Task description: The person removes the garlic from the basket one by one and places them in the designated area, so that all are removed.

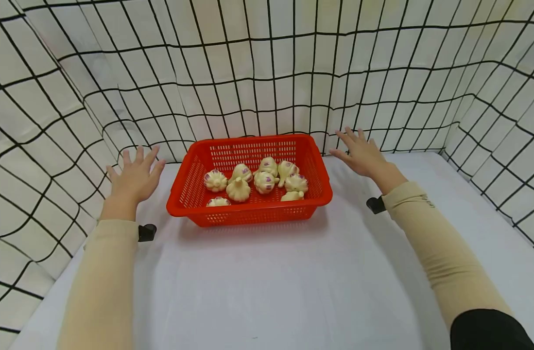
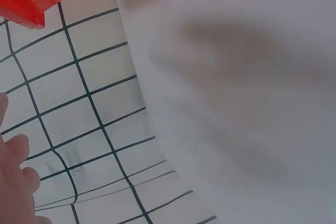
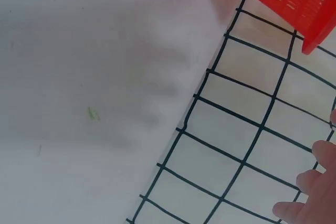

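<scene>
A red plastic basket (image 1: 249, 216) with slotted walls stands on the white table near the back. Several garlic bulbs (image 1: 238, 189), white with purple marks, lie inside it. To the left of the basket, my left hand (image 1: 134, 177) is held with fingers spread and nothing in it. My right hand (image 1: 360, 153) is spread the same way on the basket's right, also holding nothing. Part of the left hand (image 2: 16, 177) shows at the edge of the left wrist view, and fingertips of the right hand (image 3: 315, 187) show in the right wrist view.
A black wire grid (image 1: 271, 78) over white sheeting rises behind the basket and along both sides. The white tabletop (image 1: 258, 282) extends toward me between the forearms. Small green specks (image 3: 93, 113) lie on it in the right wrist view.
</scene>
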Action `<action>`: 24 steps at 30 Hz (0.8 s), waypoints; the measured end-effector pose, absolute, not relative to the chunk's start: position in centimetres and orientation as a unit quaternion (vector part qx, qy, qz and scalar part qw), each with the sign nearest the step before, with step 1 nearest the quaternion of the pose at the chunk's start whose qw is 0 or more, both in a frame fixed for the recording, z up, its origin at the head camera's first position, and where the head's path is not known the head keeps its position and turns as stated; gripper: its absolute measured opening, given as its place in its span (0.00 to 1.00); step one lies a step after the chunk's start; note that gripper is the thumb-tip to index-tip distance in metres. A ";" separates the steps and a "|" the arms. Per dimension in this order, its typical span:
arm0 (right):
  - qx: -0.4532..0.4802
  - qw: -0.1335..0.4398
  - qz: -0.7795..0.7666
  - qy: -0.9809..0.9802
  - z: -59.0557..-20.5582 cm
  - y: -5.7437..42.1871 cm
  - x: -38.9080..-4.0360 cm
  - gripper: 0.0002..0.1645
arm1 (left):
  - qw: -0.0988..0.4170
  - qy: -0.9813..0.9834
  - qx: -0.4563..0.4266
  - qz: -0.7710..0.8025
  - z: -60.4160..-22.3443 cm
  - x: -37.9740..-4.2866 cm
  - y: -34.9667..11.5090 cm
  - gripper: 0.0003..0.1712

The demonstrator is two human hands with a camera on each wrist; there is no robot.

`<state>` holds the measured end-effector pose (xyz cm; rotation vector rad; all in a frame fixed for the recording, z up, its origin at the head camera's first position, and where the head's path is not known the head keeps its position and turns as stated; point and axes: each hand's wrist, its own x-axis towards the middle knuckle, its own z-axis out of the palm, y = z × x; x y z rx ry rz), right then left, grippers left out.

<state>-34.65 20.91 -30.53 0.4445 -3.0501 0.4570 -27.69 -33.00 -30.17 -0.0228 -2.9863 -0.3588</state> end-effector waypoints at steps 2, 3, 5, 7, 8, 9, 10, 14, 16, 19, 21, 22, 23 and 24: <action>0.152 0.009 0.148 -0.977 -30.3 20.8 -34.4 0.47 | 0.063 -0.991 -0.014 -0.120 -30.0 -27.6 -32.7 0.43; 0.157 0.008 0.148 -0.976 -30.2 20.7 -34.3 0.47 | 0.061 -0.991 -0.017 -0.120 -29.9 -27.6 -32.6 0.43; 0.167 0.006 0.146 -0.975 -30.1 20.5 -34.0 0.46 | 0.058 -0.991 -0.024 -0.122 -29.9 -27.6 -32.3 0.42; 0.177 0.005 0.144 -0.974 -30.0 20.3 -33.7 0.45 | 0.057 -0.990 -0.031 -0.123 -29.8 -27.5 -32.1 0.42; 0.182 0.006 0.144 -0.973 -30.0 20.2 -33.6 0.45 | 0.056 -0.990 -0.034 -0.122 -29.8 -27.5 -32.0 0.42; 0.188 0.008 0.143 -0.972 -30.1 20.1 -33.4 0.44 | 0.056 -0.991 -0.037 -0.120 -29.8 -27.5 -31.8 0.41; 0.194 0.009 0.143 -0.971 -30.1 20.0 -33.3 0.44 | 0.055 -0.991 -0.040 -0.118 -29.9 -27.5 -31.7 0.41; 0.215 0.017 0.145 -0.966 -30.0 19.7 -32.8 0.45 | 0.054 -0.991 -0.052 -0.108 -30.0 -27.5 -31.0 0.40; 0.223 0.022 0.145 -0.964 -29.9 19.5 -32.5 0.45 | 0.054 -0.991 -0.057 -0.107 -30.2 -27.6 -30.8 0.40; 0.234 0.023 0.156 -0.959 -29.6 19.0 -32.0 0.45 | 0.051 -0.991 -0.063 -0.109 -30.3 -27.6 -30.6 0.40; 0.244 0.015 0.166 -0.955 -29.4 18.7 -31.6 0.45 | 0.047 -0.991 -0.067 -0.109 -30.4 -27.5 -30.7 0.40; 0.250 0.010 0.171 -0.953 -29.4 18.5 -31.5 0.46 | 0.045 -0.991 -0.069 -0.110 -30.4 -27.4 -30.8 0.40; 0.255 0.004 0.176 -0.951 -29.3 18.4 -31.3 0.46 | 0.043 -0.990 -0.071 -0.110 -30.5 -27.3 -30.9 0.40; 0.260 -0.002 0.179 -0.949 -29.3 18.2 -31.3 0.46 | 0.040 -0.990 -0.073 -0.113 -30.5 -27.2 -31.1 0.40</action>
